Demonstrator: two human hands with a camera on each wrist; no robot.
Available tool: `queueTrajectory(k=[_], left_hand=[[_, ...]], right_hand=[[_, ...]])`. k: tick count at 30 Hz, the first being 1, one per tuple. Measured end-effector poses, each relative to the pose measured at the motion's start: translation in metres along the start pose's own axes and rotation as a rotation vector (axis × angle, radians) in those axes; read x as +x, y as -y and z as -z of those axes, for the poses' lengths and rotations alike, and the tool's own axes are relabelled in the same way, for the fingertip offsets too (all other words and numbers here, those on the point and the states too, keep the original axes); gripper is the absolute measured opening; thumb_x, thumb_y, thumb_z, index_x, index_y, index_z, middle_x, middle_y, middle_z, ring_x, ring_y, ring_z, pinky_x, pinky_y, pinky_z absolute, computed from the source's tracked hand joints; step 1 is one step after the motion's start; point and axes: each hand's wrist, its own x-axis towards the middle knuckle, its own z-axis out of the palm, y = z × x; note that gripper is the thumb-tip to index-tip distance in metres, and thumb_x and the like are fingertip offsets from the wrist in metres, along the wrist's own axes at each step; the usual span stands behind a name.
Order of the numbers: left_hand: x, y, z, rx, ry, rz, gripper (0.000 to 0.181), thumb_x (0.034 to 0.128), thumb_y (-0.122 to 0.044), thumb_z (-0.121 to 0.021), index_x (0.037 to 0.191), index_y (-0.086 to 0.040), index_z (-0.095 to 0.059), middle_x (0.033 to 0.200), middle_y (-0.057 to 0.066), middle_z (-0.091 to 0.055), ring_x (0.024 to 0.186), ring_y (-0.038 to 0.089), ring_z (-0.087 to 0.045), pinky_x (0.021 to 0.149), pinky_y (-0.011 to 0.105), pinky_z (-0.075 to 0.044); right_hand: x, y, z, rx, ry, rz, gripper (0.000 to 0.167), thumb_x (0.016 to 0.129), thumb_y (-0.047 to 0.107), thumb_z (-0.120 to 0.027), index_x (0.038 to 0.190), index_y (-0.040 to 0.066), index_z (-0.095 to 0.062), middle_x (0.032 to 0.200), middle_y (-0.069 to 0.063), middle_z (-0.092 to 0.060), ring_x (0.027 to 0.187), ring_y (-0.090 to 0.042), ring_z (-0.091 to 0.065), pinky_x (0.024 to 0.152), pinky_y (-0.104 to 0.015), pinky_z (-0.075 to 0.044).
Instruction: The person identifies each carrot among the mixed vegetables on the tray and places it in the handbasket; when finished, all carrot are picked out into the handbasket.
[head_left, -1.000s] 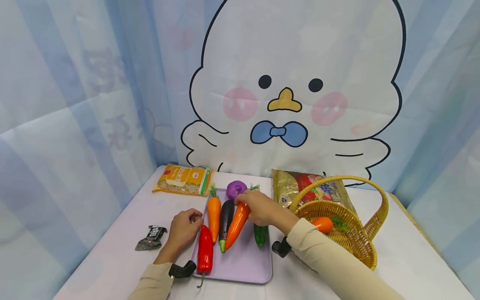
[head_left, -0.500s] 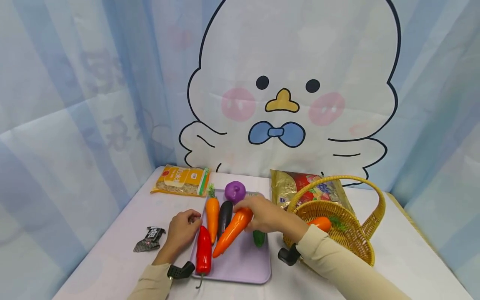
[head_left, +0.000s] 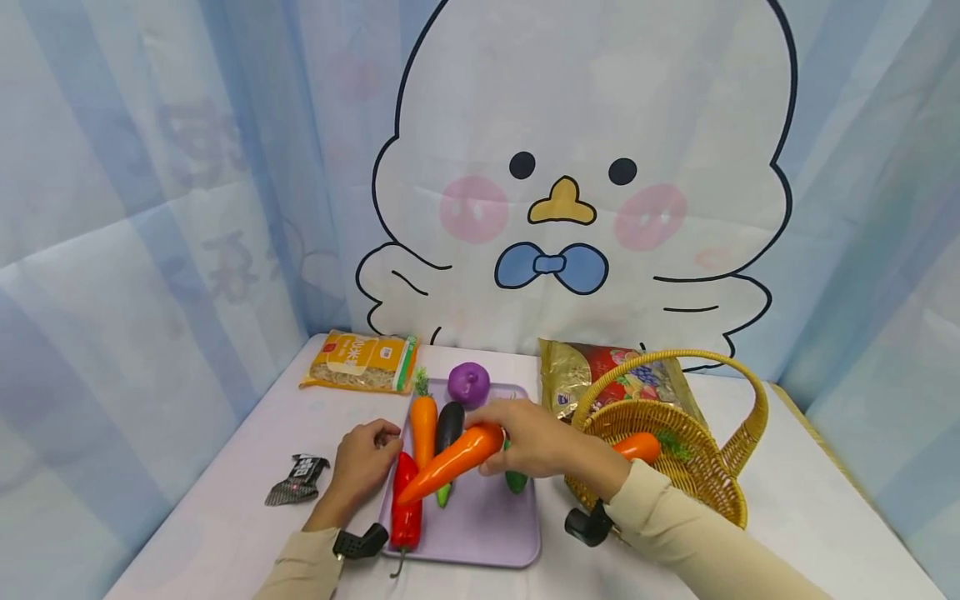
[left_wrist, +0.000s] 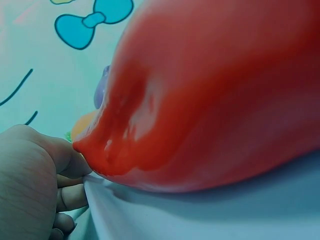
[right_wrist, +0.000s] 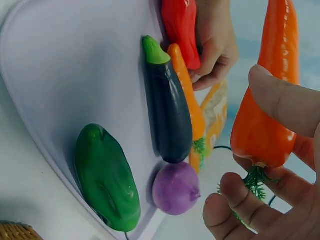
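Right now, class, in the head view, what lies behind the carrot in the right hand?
Parts of the red pepper, eggplant and another carrot show around the held carrot, which hides the pepper's and eggplant's middles and the other carrot's tip.

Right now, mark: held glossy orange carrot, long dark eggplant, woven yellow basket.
Held orange carrot [head_left: 453,462], head view, mid-body.
Dark eggplant [right_wrist: 172,107], right wrist view, mid-body.
Yellow basket [head_left: 702,478], head view, bare interior.

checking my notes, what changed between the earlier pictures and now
Held throughout in the right hand's grip, the carrot rose from beside the eggplant, its tip swinging left over the red pepper. The eggplant, purple onion and basket stayed put.
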Motion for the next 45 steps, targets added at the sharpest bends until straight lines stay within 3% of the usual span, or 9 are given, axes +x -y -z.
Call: queueTrajectory(k=[12, 18, 23, 38, 45], left_hand=[[-0.001, -0.001, 0.001, 0.002, -0.006, -0.010, 0.017, 0.0867, -0.016, -0.067, 0.100, -0.009, -0.075, 0.077, -0.001, -0.063, 0.073, 0.017, -0.054, 0.071, 0.033, -0.043], [-0.001, 0.000, 0.000, 0.002, -0.005, -0.003, 0.018, 0.0867, -0.016, -0.067, 0.101, -0.009, -0.075, 0.077, 0.000, -0.063, 0.073, 0.017, -0.054, 0.071, 0.033, -0.043], [-0.002, -0.001, -0.001, -0.004, -0.002, 0.006, 0.018, 0.0875, -0.016, -0.067, 0.101, -0.008, -0.075, 0.078, 0.000, -0.063, 0.074, 0.018, -0.054, 0.071, 0.033, -0.043], [-0.001, -0.001, 0.000, 0.007, -0.002, 0.010, 0.018, 0.0884, -0.016, -0.067, 0.102, -0.008, -0.074, 0.079, 0.001, -0.062, 0.075, 0.019, -0.053, 0.072, 0.034, -0.043], [-0.001, -0.001, 0.000, 0.011, 0.000, 0.021, 0.018, 0.0879, -0.018, -0.067, 0.102, -0.008, -0.074, 0.079, 0.000, -0.062, 0.075, 0.019, -0.053, 0.072, 0.033, -0.042]], right_hand=[[-0.025, 0.001, 0.005, 0.001, -0.055, 0.016, 0.049, 0.083, 0.036, -0.082, 0.128, 0.022, -0.067, 0.111, 0.012, -0.064, 0.101, -0.013, -0.054, 0.093, -0.042, -0.044], [-0.039, 0.000, 0.009, -0.047, -0.086, 0.044, 0.048, 0.083, 0.038, -0.082, 0.126, 0.026, -0.067, 0.103, 0.016, -0.061, 0.093, -0.012, -0.053, 0.084, -0.037, -0.043], [-0.050, -0.001, 0.014, -0.078, -0.112, 0.043, 0.048, 0.082, 0.038, -0.083, 0.125, 0.026, -0.067, 0.105, 0.015, -0.061, 0.092, -0.011, -0.053, 0.077, -0.033, -0.045], [-0.083, -0.007, 0.027, -0.094, -0.140, 0.020, 0.047, 0.082, 0.044, -0.081, 0.124, 0.028, -0.066, 0.113, 0.017, -0.062, 0.101, -0.009, -0.056, 0.089, -0.042, -0.049], [-0.100, -0.011, 0.031, -0.076, -0.133, -0.041, 0.050, 0.083, 0.054, -0.077, 0.125, 0.029, -0.066, 0.113, 0.014, -0.063, 0.100, -0.011, -0.055, 0.087, -0.042, -0.048]])
